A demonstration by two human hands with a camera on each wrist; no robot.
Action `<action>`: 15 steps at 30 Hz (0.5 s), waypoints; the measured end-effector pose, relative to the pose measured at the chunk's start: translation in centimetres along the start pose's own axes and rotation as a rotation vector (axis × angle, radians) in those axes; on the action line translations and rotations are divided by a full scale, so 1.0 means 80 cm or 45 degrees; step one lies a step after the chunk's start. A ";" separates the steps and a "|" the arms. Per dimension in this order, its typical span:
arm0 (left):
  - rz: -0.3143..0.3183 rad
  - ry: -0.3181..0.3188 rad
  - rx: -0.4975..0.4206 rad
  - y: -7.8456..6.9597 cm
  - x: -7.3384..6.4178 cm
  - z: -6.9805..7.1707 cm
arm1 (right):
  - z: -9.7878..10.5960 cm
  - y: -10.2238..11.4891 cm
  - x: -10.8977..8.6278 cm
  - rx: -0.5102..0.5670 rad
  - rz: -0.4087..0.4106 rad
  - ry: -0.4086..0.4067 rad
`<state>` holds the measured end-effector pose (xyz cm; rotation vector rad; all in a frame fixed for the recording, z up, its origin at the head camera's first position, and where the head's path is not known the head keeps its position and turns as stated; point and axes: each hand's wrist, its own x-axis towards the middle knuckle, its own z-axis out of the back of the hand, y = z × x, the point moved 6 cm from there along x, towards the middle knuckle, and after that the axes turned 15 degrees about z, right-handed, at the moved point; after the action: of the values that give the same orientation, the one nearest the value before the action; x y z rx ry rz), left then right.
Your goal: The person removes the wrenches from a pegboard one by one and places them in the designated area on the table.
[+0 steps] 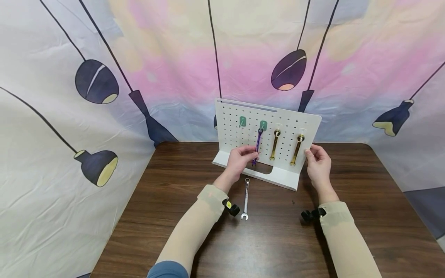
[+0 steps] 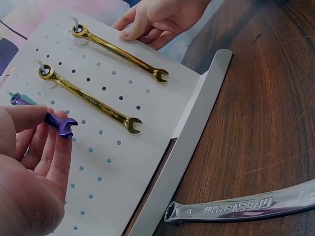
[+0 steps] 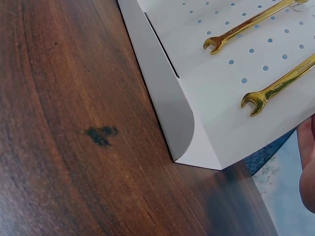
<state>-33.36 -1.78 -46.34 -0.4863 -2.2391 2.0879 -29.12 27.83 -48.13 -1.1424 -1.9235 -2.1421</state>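
Note:
My left hand (image 1: 239, 161) pinches a purple wrench (image 1: 258, 143) between thumb and fingers, in front of a white pegboard (image 1: 286, 175). The wrench's ring end meets a green hook (image 1: 264, 125); in the left wrist view a bit of green shows at that ring, though I cannot tell how far it sits on. My right hand (image 1: 319, 166) grips the board's right edge, thumb toward the front. Two gold wrenches (image 1: 274, 146) (image 1: 296, 151) hang from pale hooks, jaw ends down. A silver wrench (image 1: 246, 197) lies on the table before the board.
Another green hook (image 1: 242, 121) sits on the board's left part with nothing hanging from it. The board stands on the brown wooden table (image 1: 167, 193), near its back edge. Behind it hangs a cloth (image 1: 167, 50) printed with lamps.

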 end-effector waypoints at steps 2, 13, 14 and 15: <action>-0.004 0.003 0.001 0.000 -0.001 0.000 | 0.000 0.000 0.000 -0.003 -0.003 -0.001; 0.011 0.013 -0.020 -0.005 -0.007 0.000 | 0.000 0.000 0.000 0.026 -0.001 -0.008; 0.013 0.012 -0.019 -0.005 -0.007 -0.001 | 0.000 0.000 -0.001 0.022 0.001 -0.006; 0.016 0.014 -0.019 -0.005 -0.007 -0.001 | 0.001 0.000 -0.001 0.018 0.003 -0.005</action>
<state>-32.86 -1.89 -45.85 -0.5128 -2.2532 2.0705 -29.06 27.87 -48.17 -1.1469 -1.9348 -2.1231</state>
